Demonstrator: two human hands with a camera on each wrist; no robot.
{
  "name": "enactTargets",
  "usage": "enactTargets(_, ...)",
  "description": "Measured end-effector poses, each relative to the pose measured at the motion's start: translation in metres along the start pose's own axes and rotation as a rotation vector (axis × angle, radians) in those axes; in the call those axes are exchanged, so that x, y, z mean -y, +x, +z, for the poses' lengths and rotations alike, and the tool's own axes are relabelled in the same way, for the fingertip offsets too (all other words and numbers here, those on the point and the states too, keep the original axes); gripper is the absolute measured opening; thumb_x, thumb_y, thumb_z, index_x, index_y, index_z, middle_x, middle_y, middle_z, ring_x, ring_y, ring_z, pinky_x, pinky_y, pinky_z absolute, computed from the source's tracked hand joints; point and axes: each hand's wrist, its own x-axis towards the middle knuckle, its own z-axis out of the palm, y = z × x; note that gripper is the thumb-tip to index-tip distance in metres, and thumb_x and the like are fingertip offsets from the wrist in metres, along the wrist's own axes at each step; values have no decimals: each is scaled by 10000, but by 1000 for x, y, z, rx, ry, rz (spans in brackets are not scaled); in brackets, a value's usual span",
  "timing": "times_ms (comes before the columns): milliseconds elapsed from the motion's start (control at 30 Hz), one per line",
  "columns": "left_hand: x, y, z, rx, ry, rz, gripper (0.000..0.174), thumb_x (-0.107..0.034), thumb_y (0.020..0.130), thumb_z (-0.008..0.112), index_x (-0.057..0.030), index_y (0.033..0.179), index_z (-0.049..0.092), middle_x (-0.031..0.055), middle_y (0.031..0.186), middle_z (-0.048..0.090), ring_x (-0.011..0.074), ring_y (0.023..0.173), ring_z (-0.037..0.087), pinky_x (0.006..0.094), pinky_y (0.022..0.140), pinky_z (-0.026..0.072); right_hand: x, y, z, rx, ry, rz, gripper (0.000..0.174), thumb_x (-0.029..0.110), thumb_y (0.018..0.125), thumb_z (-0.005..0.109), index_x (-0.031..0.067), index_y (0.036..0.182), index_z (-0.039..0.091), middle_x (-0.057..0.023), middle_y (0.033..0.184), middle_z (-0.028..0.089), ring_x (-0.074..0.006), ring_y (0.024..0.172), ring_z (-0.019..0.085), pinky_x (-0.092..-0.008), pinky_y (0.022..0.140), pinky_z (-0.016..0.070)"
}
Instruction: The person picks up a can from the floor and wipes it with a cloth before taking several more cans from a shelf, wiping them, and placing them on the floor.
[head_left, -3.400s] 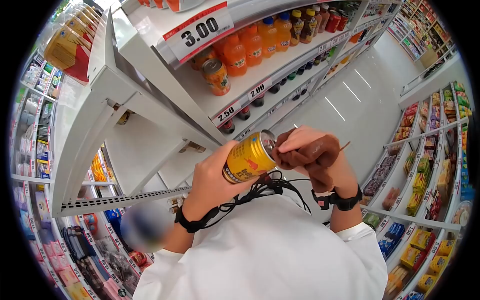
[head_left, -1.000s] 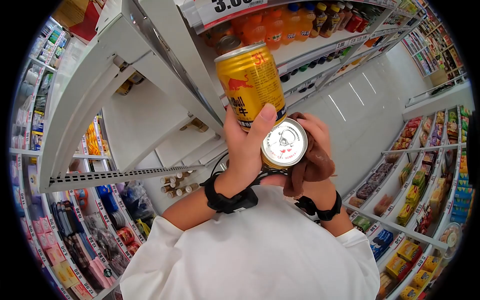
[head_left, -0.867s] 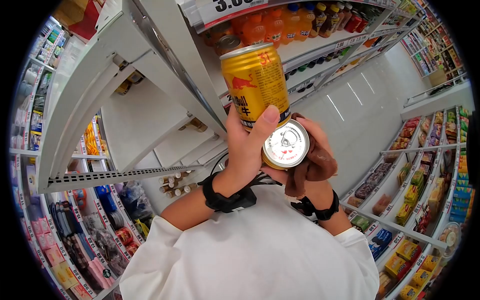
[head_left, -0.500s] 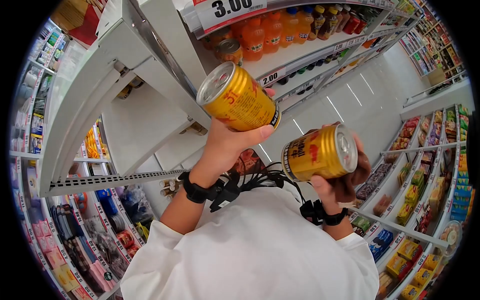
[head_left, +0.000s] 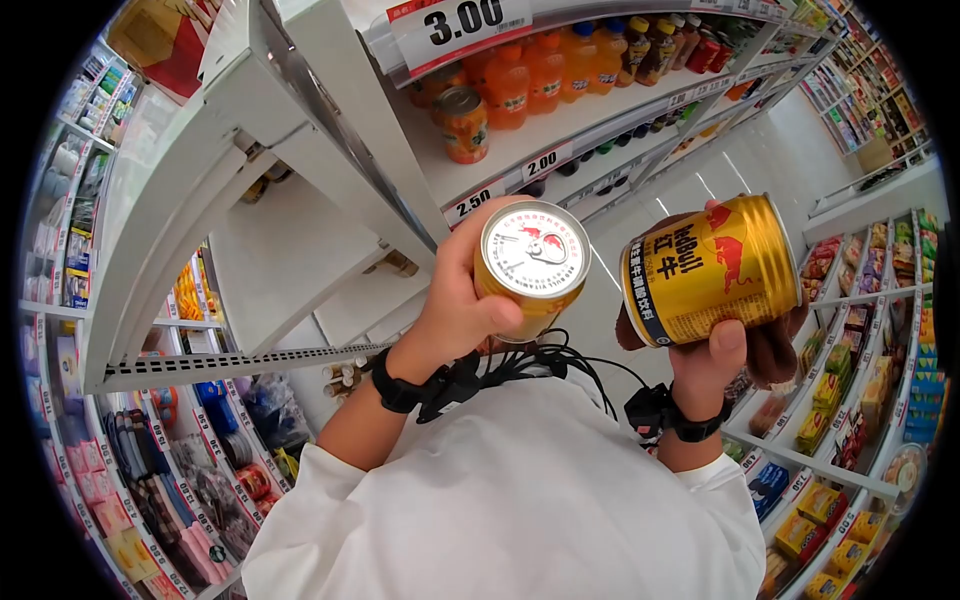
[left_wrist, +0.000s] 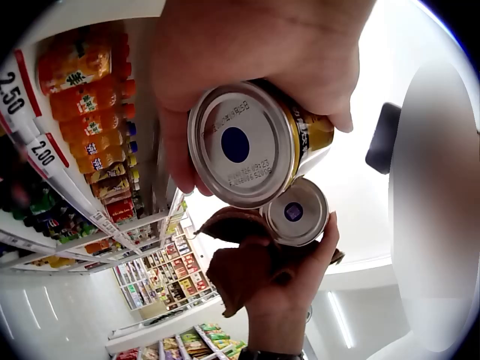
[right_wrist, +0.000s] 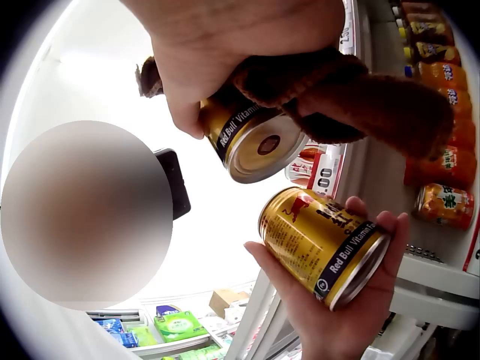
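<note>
My left hand [head_left: 462, 300] grips a gold Red Bull can [head_left: 535, 262], its silver lid with the pull tab turned up toward the head camera. To its right, my right hand [head_left: 708, 362] holds a second gold Red Bull can [head_left: 712, 270] lying on its side, label facing up. A brown cloth [head_left: 775, 350] is bunched between that can and the right palm. In the left wrist view the left can's base [left_wrist: 241, 144] fills the middle, and the brown cloth [left_wrist: 240, 266] hangs from the right hand. Both cans are apart in the head view.
A shelf of orange drink bottles [head_left: 507, 85] and an orange can [head_left: 462, 125] stands ahead, with price tags [head_left: 460, 30] along its edges. A white shelf end unit [head_left: 270, 220] is at the left. Snack shelves [head_left: 850, 360] line the right side. Black cables [head_left: 550, 365] hang between the wrists.
The cans, earlier close together, have moved apart. The right hand went right with its can turned sideways; the left hand lowered its can and tilted the lid up. The cloth stays in the right hand.
</note>
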Motion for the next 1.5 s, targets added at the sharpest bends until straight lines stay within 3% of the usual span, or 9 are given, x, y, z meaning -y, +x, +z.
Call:
enactTargets(133, -10, 0, -6, 125, 415, 331, 1059, -305, 454, 1003, -23, 1331, 482, 72, 1161, 622, 167, 1090, 603, 306, 981, 450, 9, 11, 27, -161, -385, -131, 983, 512, 663, 815, 1, 1395, 406, -158, 1393, 450, -273, 1203, 526, -384, 1010, 453)
enactTargets(267, -14, -1, 7, 38, 527, 373, 935, -298, 480, 987, -26, 1268, 564, 94, 1151, 649, 178, 1032, 642, 301, 910, 496, 18, 21, 48, -188, -667, -234, 999, 520, 598, 863, -30, 1343, 488, -173, 1342, 489, -274, 1153, 570, -368, 979, 482)
enactTargets(533, -10, -1, 7, 51, 613, 466, 838, -273, 518, 962, -28, 1228, 589, 112, 1140, 658, 204, 986, 661, 305, 878, 514, 14, 33, 61, 68, -823, -512, 1008, 452, 669, 863, -28, 1394, 352, -250, 1331, 480, -325, 1188, 539, -475, 993, 473)
enactTargets(833, -15, -10, 10, 82, 767, 418, 808, -212, 580, 910, -20, 1271, 535, 130, 1146, 639, 231, 1007, 652, 318, 903, 504, 18, 33, 105, -1, -823, -238, 926, 450, 649, 861, -93, 1298, 487, -242, 1215, 585, -359, 1043, 642, -465, 948, 518)
enactTargets(867, -13, -10, 9, 88, 770, 410, 834, -194, 584, 907, -23, 1298, 510, 133, 1171, 629, 236, 1031, 643, 321, 921, 495, 13, 35, 96, 109, -984, -414, 892, 441, 667, 853, -91, 1289, 498, -233, 1236, 568, -358, 1061, 637, -448, 949, 522)
enactTargets(1067, -9, -19, 9, 132, 753, 352, 942, -138, 596, 899, -30, 1392, 408, 146, 1246, 591, 229, 1130, 599, 330, 984, 459, -11, 34, 86, 86, -683, -412, 832, 352, 643, 889, -80, 1249, 517, -224, 1315, 493, -364, 1116, 609, -465, 951, 524)
enactTargets(1367, 22, -23, -11, 105, 570, 210, 976, -317, 645, 908, 1, 1409, 390, 176, 1299, 570, 265, 1183, 582, 372, 1014, 442, -49, 36, 63, 274, -667, -579, 863, 235, 584, 925, -41, 1253, 455, -192, 1323, 480, -319, 1160, 578, -438, 1019, 476)
enactTargets(1400, 26, -24, -19, 155, 633, 182, 1024, -441, 655, 890, 27, 1409, 379, 188, 1319, 560, 269, 1198, 576, 381, 1021, 438, -44, 28, 70, 219, -675, -447, 714, 221, 715, 828, -48, 1258, 451, -206, 1306, 497, -332, 1166, 574, -433, 1019, 478)
enactTargets(1500, 32, -29, -19, 101, 582, 216, 1082, -510, 633, 884, 43, 1410, 373, 194, 1329, 556, 273, 1217, 567, 386, 1028, 435, -44, 21, 82, 65, -491, -248, 466, 111, 766, 768, -50, 1161, 579, -196, 1196, 606, -336, 1092, 615, -407, 954, 482)
